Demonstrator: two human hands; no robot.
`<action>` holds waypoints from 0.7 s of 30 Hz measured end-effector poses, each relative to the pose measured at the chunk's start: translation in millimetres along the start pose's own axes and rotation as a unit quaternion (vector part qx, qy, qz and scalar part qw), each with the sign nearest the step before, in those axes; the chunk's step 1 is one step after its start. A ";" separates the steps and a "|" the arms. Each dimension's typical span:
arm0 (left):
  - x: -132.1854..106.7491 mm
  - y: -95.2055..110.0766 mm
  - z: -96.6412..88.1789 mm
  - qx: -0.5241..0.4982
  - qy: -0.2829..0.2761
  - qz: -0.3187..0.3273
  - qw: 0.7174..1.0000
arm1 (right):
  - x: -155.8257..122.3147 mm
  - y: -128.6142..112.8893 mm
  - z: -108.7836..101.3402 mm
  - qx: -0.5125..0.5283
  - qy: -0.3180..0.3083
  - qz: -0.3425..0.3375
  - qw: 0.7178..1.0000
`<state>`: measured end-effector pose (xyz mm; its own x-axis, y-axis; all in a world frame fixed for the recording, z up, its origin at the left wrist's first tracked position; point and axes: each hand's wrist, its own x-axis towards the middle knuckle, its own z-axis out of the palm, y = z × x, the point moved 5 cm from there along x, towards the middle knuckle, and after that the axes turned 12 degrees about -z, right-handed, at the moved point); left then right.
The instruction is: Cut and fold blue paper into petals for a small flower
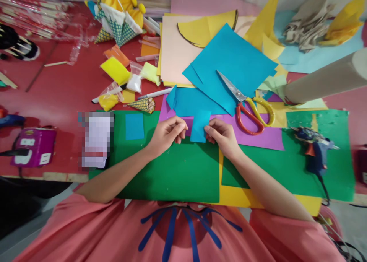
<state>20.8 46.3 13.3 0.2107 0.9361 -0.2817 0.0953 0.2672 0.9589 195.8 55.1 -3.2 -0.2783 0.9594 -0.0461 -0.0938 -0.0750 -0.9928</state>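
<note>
A small blue paper rectangle (200, 127) stands tilted between my two hands, above the edge of a green sheet (169, 178). My right hand (223, 136) pinches its right edge between thumb and fingers. Left of the paper, and apart from it, my left hand (171, 132) is closed with thumb and forefinger together; nothing shows in it. Another blue paper square (134, 126) lies flat on the green sheet to the left. Behind my hands are a purple sheet (258, 134) and larger blue sheets (229, 63). Scissors (243, 101) with red and yellow handles rest on these.
A glue gun (317, 155) lies at right, near a pale cylinder (327, 78). To the left are a blurred-out phone (97, 139) and a purple power socket box (34, 147). Clay packets (116, 70), a patterned paper cone (143, 104) and wrapped sticks (34, 15) lie farther back.
</note>
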 end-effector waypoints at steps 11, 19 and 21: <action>-3.1 2.2 5.9 0.180 0.052 0.070 0.980 | -3.1 -2.2 5.9 -0.041 -0.022 -0.029 0.998; -6.5 -6.1 17.1 0.118 -0.031 0.045 0.992 | -4.0 -7.5 16.6 -0.038 -0.127 -0.085 0.988; -7.8 -7.0 19.5 0.103 -0.044 0.040 0.993 | -3.1 -8.4 17.9 -0.030 -0.138 -0.099 0.985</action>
<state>37.4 32.6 8.2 0.3098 0.9260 -0.2157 0.2699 0.1319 0.9538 180.4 47.9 7.2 -0.5109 0.8421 0.1730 -0.1184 0.1305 -0.9844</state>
